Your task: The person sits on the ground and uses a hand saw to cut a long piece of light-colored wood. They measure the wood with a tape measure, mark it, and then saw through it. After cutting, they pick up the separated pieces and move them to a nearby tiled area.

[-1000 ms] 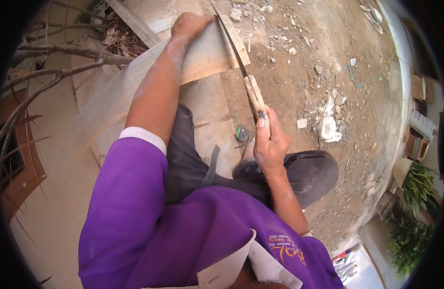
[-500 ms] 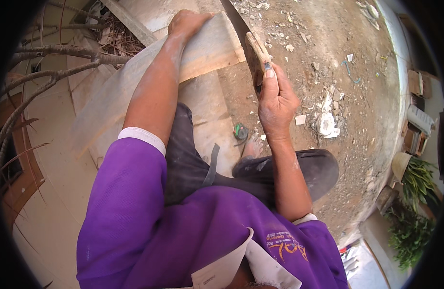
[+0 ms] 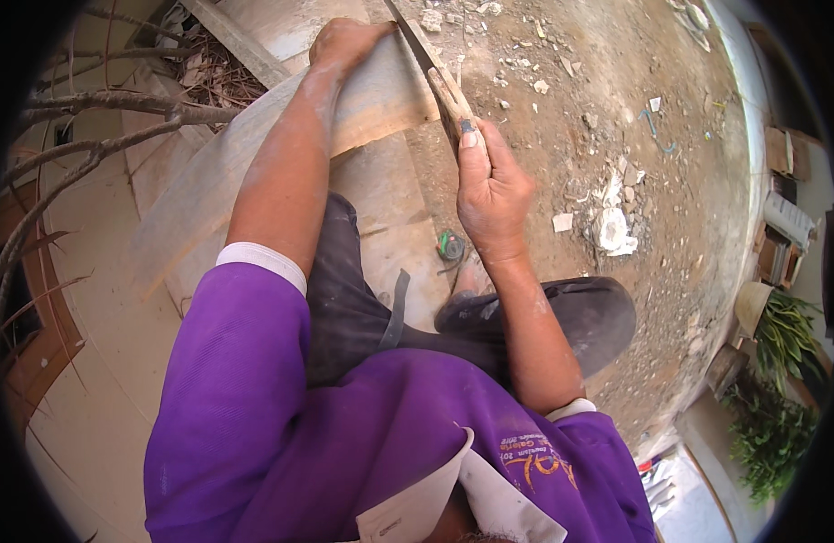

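Note:
My right hand (image 3: pixel 495 185) is closed round the wooden handle of a handsaw (image 3: pixel 448 98), with the thumb along its side. The saw's dark blade (image 3: pixel 409 36) slants up and left from the handle, along the right end of a pale wooden board (image 3: pixel 381 100). At the board's far edge, my left hand (image 3: pixel 343 43) is closed on it, close to the blade; its fingertips are partly hidden. The board runs down and left under my left forearm.
A green and black tape measure (image 3: pixel 450 244) lies beside my foot. Bare branches (image 3: pixel 100 149) reach in from the left. White rubble (image 3: pixel 613 231) and stone bits litter the dirt ground at right. Potted plants (image 3: pixel 783 335) stand along the right edge.
My right hand and the saw have moved left and slightly upward, bringing the blade closer to my left hand. The left hand has barely shifted and stays on the board.

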### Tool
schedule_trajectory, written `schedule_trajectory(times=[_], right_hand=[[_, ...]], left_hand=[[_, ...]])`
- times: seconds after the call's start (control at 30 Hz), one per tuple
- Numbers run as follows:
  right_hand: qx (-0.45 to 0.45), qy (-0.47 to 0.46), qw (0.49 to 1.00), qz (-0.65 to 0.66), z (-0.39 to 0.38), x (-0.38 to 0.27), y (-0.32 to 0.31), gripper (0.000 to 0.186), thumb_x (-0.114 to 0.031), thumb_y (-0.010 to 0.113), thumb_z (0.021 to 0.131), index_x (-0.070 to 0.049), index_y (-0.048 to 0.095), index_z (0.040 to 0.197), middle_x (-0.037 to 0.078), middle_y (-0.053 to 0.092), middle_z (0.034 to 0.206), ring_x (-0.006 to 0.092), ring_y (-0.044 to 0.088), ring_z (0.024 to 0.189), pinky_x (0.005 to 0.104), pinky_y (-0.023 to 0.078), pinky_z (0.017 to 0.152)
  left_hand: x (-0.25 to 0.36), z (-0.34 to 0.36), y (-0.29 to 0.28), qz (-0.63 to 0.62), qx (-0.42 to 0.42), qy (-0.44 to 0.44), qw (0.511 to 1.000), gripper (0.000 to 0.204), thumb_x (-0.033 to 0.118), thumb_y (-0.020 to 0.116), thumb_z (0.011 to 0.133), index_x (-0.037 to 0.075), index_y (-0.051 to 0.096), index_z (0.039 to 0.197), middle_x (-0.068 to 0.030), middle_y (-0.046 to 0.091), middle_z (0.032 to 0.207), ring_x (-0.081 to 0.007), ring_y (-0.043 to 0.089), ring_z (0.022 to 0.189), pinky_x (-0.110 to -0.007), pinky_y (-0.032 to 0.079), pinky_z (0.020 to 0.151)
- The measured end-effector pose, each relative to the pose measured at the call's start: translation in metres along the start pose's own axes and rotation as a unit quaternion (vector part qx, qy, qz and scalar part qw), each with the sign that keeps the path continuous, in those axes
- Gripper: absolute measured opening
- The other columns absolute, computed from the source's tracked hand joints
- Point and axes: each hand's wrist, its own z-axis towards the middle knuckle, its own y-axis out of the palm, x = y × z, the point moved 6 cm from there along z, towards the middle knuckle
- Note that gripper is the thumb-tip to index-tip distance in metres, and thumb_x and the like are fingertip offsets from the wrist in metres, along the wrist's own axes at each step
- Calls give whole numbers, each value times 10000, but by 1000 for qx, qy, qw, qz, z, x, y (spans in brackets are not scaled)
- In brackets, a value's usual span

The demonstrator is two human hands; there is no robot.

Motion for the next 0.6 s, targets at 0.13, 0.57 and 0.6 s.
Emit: schedule_trajectory(times=[0.13,0.57,0.6], right_hand=[[-2,1,999,-35,-33,5,-20,257,-144,625,954,-16,662,1174,165,707,818,160,702,732,308,534,650],[-19,-5,999,-41,-27,-9,-23,275,-187,623,960,-42,640,1194,179,675,765,239,698,650,360,512,582],[-9,-11,1000,-26,-41,-12,-33,274,-187,621,961,-48,642,1196,181,671,762,234,694,645,360,509,579]], left_hand=[[-8,10,2,9,1,4,1000,578,566,691,769,15,767,925,-143,745,904,-260,713,825,-360,520,819],[-14,16,7,23,-25,-11,999,608,627,693,736,74,779,974,-141,739,1021,-296,695,979,-380,505,905],[-14,17,3,28,-16,-16,999,606,624,690,739,75,777,979,-139,739,1024,-297,694,983,-382,503,907]])
